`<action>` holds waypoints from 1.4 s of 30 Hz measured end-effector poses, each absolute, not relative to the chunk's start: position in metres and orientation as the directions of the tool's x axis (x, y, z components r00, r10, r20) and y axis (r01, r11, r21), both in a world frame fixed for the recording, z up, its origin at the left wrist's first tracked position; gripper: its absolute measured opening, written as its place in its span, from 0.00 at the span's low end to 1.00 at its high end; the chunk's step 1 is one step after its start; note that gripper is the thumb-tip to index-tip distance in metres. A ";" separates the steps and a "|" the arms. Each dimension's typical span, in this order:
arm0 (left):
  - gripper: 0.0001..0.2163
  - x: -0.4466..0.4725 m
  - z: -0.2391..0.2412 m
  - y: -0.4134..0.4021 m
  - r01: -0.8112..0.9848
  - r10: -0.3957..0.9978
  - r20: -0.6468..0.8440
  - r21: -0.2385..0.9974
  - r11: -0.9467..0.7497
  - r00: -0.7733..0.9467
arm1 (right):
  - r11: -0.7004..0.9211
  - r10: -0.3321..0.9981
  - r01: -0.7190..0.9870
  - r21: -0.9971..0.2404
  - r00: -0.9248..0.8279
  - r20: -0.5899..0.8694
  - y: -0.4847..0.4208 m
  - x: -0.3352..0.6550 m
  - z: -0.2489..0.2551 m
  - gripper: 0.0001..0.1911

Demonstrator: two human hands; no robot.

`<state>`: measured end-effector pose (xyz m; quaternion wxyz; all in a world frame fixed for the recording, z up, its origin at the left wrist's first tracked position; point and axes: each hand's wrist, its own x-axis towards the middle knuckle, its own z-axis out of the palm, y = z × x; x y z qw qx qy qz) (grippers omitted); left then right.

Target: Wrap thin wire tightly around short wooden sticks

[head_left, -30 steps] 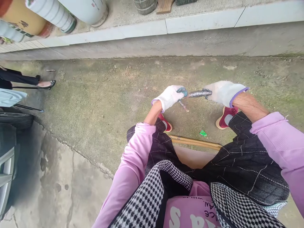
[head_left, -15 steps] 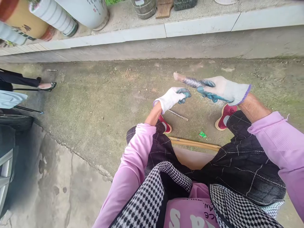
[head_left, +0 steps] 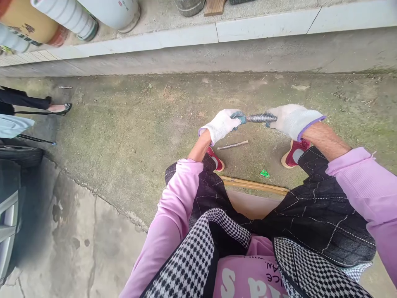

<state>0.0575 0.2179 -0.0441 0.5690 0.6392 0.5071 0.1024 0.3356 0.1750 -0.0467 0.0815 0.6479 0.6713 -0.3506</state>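
Observation:
I sit with both arms stretched out over my knees. Both hands wear white knit gloves with blue-green fingertips. My left hand [head_left: 222, 123] and my right hand [head_left: 291, 118] are closed on the two ends of a short grey, wire-wrapped stick [head_left: 258, 118], held level between them above the ground. Below my hands a thin bare stick [head_left: 232, 145] lies on the concrete between my red shoes [head_left: 215, 159].
A green scrap [head_left: 264, 173] and a long wooden strip [head_left: 256, 186] lie by my feet. A raised kerb [head_left: 217, 35] with big jars [head_left: 66, 16] runs along the far side. Another person's shoe [head_left: 60, 108] and a car tyre [head_left: 20, 155] are at the left.
The right hand had swung the wrapped stick up and away alone; now it is back level and the left hand grips its other end again. The thin stick dropped and lies on the ground.

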 end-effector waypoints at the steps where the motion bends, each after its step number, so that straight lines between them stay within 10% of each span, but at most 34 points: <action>1: 0.03 0.057 -0.044 0.219 0.520 0.770 -0.435 0.839 0.159 0.467 | -0.075 0.780 0.912 -0.402 -0.198 -0.594 0.172 0.334 -0.043 0.08; 6: 0.04 0.056 -0.048 0.225 0.436 0.744 -0.434 0.875 0.212 0.509 | -0.236 0.616 0.690 -0.685 -0.439 -0.654 0.158 0.336 -0.016 0.17; 12: 0.08 0.056 -0.057 0.231 0.323 0.645 -0.506 0.863 0.390 0.573 | -0.428 0.803 0.272 -0.862 -0.324 -0.501 0.157 0.333 0.006 0.26; 18: 0.15 0.054 -0.057 0.225 0.247 0.534 -0.493 0.849 0.467 0.687 | -0.434 0.901 -0.071 -0.898 -0.057 -0.431 0.167 0.322 0.009 0.20; 28: 0.20 0.054 -0.048 0.220 0.220 0.545 -0.512 0.831 0.512 0.664 | -0.443 0.884 -0.147 -0.884 0.093 -0.458 0.167 0.323 0.015 0.19; 38: 0.04 0.070 -0.023 0.211 0.389 0.643 -0.599 0.800 0.457 0.478 | -0.406 0.901 0.225 -0.886 0.258 -0.347 0.178 0.329 -0.012 0.14; 42: 0.02 0.075 -0.021 0.205 0.466 0.611 -0.632 0.771 0.434 0.477 | -0.272 0.943 0.867 -0.418 0.154 -0.294 0.183 0.330 -0.012 0.19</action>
